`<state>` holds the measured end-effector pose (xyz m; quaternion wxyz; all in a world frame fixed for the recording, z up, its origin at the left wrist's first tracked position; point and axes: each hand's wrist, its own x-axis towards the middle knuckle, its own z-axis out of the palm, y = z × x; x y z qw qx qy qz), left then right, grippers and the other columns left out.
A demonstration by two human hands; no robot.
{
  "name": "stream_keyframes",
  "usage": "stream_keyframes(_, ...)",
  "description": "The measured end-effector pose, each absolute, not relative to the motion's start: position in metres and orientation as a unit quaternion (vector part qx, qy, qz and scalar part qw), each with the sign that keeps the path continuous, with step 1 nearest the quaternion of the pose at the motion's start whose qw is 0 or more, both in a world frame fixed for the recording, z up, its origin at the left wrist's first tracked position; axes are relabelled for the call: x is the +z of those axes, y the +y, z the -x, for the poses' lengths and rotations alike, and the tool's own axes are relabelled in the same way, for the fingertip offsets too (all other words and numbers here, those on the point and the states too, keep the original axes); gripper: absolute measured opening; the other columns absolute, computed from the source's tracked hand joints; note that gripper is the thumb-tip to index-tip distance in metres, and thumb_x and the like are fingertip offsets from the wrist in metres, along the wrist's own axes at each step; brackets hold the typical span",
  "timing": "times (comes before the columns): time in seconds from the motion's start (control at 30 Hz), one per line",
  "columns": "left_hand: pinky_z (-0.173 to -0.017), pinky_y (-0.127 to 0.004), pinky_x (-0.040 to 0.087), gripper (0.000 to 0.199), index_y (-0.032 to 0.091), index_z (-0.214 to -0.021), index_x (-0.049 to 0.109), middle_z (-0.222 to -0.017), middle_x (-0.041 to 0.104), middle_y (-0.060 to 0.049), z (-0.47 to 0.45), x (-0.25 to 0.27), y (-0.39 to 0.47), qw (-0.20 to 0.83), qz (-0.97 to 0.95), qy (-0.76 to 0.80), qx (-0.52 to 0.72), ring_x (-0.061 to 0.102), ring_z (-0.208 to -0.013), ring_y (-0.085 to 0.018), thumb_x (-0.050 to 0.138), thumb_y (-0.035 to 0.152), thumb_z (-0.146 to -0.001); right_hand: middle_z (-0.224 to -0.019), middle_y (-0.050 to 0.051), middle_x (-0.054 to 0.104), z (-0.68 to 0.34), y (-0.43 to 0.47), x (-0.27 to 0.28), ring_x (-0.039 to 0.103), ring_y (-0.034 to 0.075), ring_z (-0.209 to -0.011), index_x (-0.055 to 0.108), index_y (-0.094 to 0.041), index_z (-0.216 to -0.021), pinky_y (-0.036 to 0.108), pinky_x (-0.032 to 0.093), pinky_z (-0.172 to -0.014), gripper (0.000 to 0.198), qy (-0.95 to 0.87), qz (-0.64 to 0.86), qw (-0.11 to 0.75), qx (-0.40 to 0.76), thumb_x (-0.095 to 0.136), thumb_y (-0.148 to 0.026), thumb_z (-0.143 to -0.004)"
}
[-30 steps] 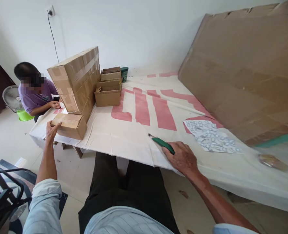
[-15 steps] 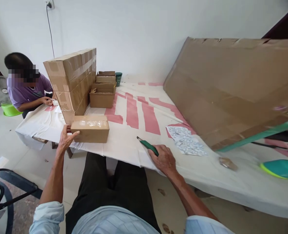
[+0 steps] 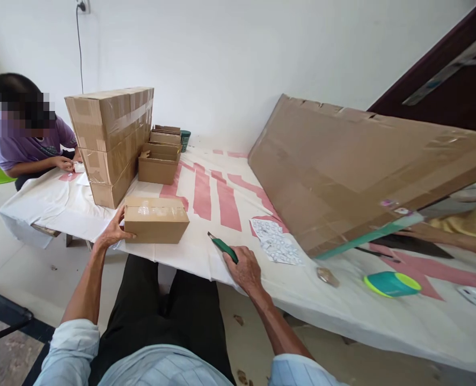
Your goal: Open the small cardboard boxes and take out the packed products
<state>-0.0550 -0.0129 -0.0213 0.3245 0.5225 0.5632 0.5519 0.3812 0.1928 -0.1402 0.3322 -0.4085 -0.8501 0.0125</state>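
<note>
So, left fingers [image 3: 126,235] around end of taped box [image 3: 156,231], right fingers [image 3: 243,254] around green knife [image 3: 225,248].

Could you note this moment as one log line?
left hand: holds cardboard box, left end; right hand: holds green knife, clear of box; taped carton stack: beyond box, to the left
</note>
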Motion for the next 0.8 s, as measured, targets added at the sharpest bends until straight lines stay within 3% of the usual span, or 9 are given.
stream_keyframes(0.2,-0.120,-0.061,0.044,0.136,0.030,-0.172,0.020,-0.171,0.034,-0.019,-0.006,-0.057,-0.004,0.324,-0.537,0.551,0.550,0.035,-0.157,-0.043,0.098,0.039,-0.061,-0.100,0.014,0.070,-0.381,0.195,-0.134,0.059,0.031,-0.097,0.070,-0.021,-0.104,0.046,0.048,-0.091,0.032,-0.843,0.423,0.323,0.077,0.051,-0.045,-0.096)
stream_keyframes(0.4,-0.130,-0.062,0.029,0.138,0.025,-0.172,0.022,-0.176,0.027,-0.020,-0.026,-0.068,-0.002,0.327,-0.570,0.553,0.512,0.022,-0.164,-0.043,0.097,0.032,-0.057,-0.096,0.015,0.070,-0.369,0.191,-0.123,0.059,0.032,-0.096,0.067,-0.022,-0.091,0.049,0.049,-0.093,0.033,-0.831,0.434,0.321,0.131,0.051,-0.051,-0.091)
stream_keyframes(0.53,-0.129,-0.062,0.031,0.136,0.023,-0.171,0.025,-0.171,0.036,-0.022,-0.026,-0.065,-0.003,0.324,-0.567,0.548,0.523,0.029,-0.162,-0.043,0.097,0.031,-0.057,-0.100,0.014,0.071,-0.361,0.178,-0.110,0.061,0.032,-0.101,0.069,-0.021,-0.093,0.051,0.049,-0.098,0.038,-0.785,0.435,0.395,0.193,0.050,-0.054,-0.092)
stream_keyframes(0.63,-0.128,-0.062,0.033,0.134,0.023,-0.170,0.027,-0.169,0.038,-0.022,-0.032,-0.062,-0.004,0.318,-0.559,0.553,0.530,0.034,-0.159,-0.043,0.097,0.030,-0.056,-0.105,0.012,0.073,-0.354,0.168,-0.101,0.063,0.028,-0.100,0.071,-0.020,-0.097,0.046,0.053,-0.094,0.046,-0.708,0.430,0.460,0.321,0.050,-0.062,-0.095)
stream_keyframes(0.8,-0.115,-0.056,0.049,0.132,0.025,-0.168,0.030,-0.170,0.033,-0.020,-0.046,-0.055,-0.006,0.306,-0.540,0.557,0.552,0.034,-0.156,-0.043,0.098,0.032,-0.055,-0.102,0.009,0.076,-0.346,0.159,-0.092,0.068,0.026,-0.098,0.073,-0.017,-0.105,0.043,0.059,-0.086,0.067,-0.555,0.444,0.510,0.483,0.057,-0.080,-0.087)
